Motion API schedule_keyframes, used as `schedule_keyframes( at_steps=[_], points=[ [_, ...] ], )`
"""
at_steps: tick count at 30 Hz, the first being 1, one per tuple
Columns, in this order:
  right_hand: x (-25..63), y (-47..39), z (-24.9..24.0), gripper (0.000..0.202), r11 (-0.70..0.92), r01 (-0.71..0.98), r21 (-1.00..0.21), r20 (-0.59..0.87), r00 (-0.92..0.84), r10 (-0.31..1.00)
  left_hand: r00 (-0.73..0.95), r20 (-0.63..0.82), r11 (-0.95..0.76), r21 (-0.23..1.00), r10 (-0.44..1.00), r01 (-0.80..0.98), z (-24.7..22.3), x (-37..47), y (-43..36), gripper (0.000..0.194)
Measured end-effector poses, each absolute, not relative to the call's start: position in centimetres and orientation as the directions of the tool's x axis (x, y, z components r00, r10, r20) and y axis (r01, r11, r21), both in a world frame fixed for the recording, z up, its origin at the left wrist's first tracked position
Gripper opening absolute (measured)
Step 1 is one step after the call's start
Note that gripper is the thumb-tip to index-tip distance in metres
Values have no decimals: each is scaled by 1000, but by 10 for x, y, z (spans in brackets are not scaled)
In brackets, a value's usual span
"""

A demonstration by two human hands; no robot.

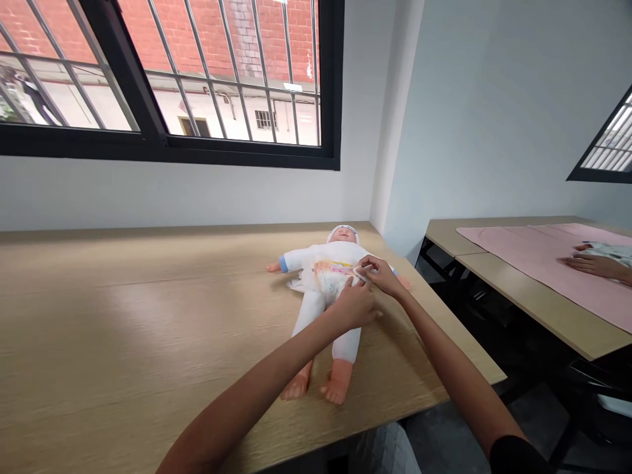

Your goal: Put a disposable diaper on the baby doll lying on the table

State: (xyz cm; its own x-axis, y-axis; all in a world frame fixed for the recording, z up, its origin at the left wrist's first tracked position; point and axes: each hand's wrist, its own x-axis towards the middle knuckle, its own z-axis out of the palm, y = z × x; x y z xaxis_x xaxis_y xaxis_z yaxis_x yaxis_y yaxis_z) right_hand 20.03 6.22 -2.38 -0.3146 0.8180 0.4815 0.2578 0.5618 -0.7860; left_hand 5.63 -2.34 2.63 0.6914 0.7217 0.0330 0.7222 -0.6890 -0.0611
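A baby doll (309, 309) in white clothes with blue cuffs lies on its back on the wooden table, head toward the wall and bare feet toward me. Around its hips is a white diaper (333, 286) with a coloured band at the waist. My left hand (358, 303) rests at the diaper's right side, fingers bent against it. Just above, my right hand (379, 273) pinches the diaper's edge near the doll's waist. Both hands are close together, and part of the diaper is hidden behind them.
The wooden table (123, 329) reaches the wall below a barred window (237, 79). To the right, past a gap, another table carries a pink cloth (538, 263), where another person's hand (595, 265) lies beside a pale patterned cloth.
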Motion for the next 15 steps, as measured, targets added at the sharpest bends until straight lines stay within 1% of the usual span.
schedule_keyframes(
  at_steps=[2,4,7,10,13,15],
  points=[
    [197,65,-24,22,539,248,-805,471,-287,834,689,49,-690,13,724,724,35,53,-22,31],
    [194,67,-24,23,522,233,-821,460,-271,845,691,47,-692,50,722,720,41,51,-23,30],
    [189,68,-22,22,542,210,-814,477,-292,829,688,28,-689,8,725,725,42,53,-27,31],
    [185,70,-20,21,544,170,-822,483,-296,824,694,48,-693,-35,718,720,39,55,-31,32],
    [182,72,-20,20,496,134,-858,449,-275,850,721,86,-722,-28,688,692,36,55,-30,32],
    [181,73,-22,20,492,133,-860,448,-263,854,729,96,-730,-21,678,683,34,54,-29,33]
  ],
)
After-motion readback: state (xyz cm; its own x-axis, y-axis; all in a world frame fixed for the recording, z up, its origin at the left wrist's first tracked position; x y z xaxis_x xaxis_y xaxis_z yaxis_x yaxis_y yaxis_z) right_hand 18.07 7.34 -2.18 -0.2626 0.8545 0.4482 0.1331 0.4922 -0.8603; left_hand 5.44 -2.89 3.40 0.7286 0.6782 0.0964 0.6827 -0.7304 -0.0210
